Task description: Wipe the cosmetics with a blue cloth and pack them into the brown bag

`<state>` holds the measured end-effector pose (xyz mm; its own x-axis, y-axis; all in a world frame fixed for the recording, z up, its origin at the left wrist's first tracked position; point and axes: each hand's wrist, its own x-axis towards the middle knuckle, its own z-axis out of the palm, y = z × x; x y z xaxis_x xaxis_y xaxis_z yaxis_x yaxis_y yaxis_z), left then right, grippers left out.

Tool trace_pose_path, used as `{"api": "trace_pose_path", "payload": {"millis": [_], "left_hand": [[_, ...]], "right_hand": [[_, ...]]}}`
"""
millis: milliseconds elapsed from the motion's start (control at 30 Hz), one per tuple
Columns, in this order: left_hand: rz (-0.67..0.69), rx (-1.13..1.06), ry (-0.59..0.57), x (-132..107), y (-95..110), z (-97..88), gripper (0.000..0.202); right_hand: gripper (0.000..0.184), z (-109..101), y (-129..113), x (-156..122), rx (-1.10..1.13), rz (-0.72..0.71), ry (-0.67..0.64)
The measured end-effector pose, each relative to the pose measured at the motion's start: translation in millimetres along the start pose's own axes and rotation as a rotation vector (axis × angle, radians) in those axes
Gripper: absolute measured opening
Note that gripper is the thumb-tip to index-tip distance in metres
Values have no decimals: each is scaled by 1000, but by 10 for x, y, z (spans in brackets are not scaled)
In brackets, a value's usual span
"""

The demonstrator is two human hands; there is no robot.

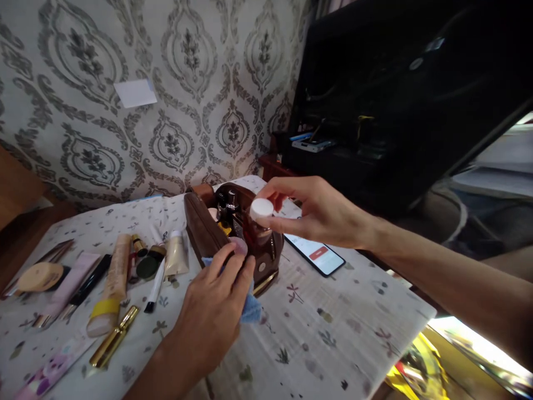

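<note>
In the head view, my right hand pinches a small bottle by its white cap. Its see-through reddish-brown body hangs over the opening of a brown cosmetic bag. My left hand is at the near side of the bag, its fingers closed on a blue cloth. A round pinkish item shows by the left fingertips; whether the hand touches it, I cannot tell. Inside the bag stand dark bottles with a silver-topped one, and a yellow item.
Left of the bag lie several cosmetics: a cream tube, a beige tube, a gold tube and a black-tipped white pen. A lit phone lies right of the bag. A large black screen rises behind.
</note>
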<state>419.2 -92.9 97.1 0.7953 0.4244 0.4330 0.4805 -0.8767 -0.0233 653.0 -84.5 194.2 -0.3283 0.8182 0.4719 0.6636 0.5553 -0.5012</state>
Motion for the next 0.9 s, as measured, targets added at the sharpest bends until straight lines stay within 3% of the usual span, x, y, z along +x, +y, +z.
{"api": "trace_pose_path", "payload": {"millis": [133, 467, 733, 900], "left_hand": [[15, -77, -71, 2, -32, -53, 81], [70, -80, -112, -9, -116, -24, 71], [83, -83, -90, -19, -119, -22, 48], [78, -70, -85, -4, -117, -31, 44]], "right_hand": [[13, 54, 123, 13, -172, -9, -134], [5, 108, 212, 110, -391, -27, -504], [2, 182, 207, 148, -515, 29, -583], [3, 263, 195, 177, -594, 61, -602]]}}
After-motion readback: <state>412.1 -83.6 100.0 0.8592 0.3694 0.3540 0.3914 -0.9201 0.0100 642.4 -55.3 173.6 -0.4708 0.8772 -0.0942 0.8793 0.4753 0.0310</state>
